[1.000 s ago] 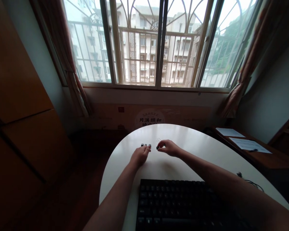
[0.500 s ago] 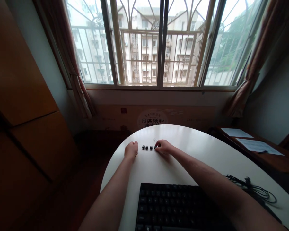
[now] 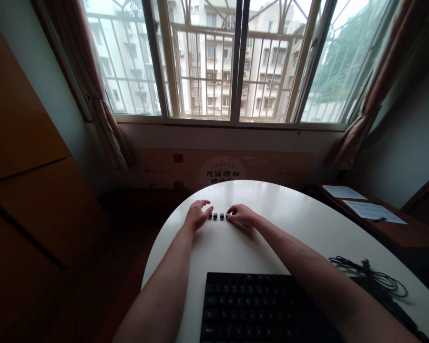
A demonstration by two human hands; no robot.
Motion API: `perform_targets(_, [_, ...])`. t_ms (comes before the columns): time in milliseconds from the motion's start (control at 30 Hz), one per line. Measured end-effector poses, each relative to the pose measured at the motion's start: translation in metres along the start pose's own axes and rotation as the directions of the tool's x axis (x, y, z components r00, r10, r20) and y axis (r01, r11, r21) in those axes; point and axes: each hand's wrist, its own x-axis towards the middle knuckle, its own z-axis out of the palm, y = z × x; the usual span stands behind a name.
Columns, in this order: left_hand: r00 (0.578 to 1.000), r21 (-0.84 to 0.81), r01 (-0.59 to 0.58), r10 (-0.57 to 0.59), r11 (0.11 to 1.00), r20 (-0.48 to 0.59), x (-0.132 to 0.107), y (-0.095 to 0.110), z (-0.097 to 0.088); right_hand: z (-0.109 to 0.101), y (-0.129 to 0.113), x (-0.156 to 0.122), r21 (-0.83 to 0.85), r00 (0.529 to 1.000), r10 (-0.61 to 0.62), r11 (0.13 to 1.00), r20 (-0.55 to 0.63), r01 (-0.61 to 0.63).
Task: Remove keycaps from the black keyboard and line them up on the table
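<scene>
Two bare hands are out on the far part of the round white table (image 3: 293, 228). The left hand (image 3: 197, 216) lies flat with its fingers spread apart, fingertips right at the left end of a short row of small black keycaps (image 3: 216, 216). The right hand (image 3: 243, 217) sits at the row's other end with its fingers drawn together. Can't tell if it's actually pinching a cap, too small and dark.

Room-wise, the row is close to the table's far curved edge, and the left rim drops off just past the left hand. Between the row and the black computer keyboard (image 3: 257, 305) near the body there's a wide band of bare tabletop, and more bare white stretches off to the right as far as the tangled black cable (image 3: 373, 276).

Counting: three keycaps I can make out for sure, maybe a fourth under the right fingertips. One thin wire loop (image 3: 229, 205) lies just behind the row, too faint to say more. One keyboard, one cable, and two white sheets of paper (image 3: 343, 192) on the brown wooden side desk (image 3: 407, 238).

The row's long axis runs left to right, parallel to the keyboard's long edge, caps just beside each other. Behind the table there's a printed brown cardboard box (image 3: 271, 169).
</scene>
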Motion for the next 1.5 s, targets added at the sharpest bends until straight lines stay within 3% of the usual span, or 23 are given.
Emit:
perform_targets(333, [0.975,0.123,-0.139,0.114,0.983,0.192,0.003,-0.002,0.001,0.003,0.004,0.004,-0.008,1.000,0.015,1.000,-0.020,-0.015])
perform_targets(767, [0.965,0.166,-0.214,0.183,0.963,0.186,0.005,-0.002,0.007,0.003,0.006,0.006,0.046,0.999,0.035,0.998,0.021,-0.036])
perform_targets(1067, [0.968,0.151,-0.198,0.169,0.969,0.186,0.006,0.000,0.008,0.001,0.006,0.005,0.077,0.999,0.041,0.996,0.028,-0.043])
perform_targets(1500, [0.962,-0.005,-0.175,0.172,0.985,0.211,0.011,-0.010,0.006,0.001,0.010,0.007,0.094,0.999,0.025,0.995,0.039,-0.028])
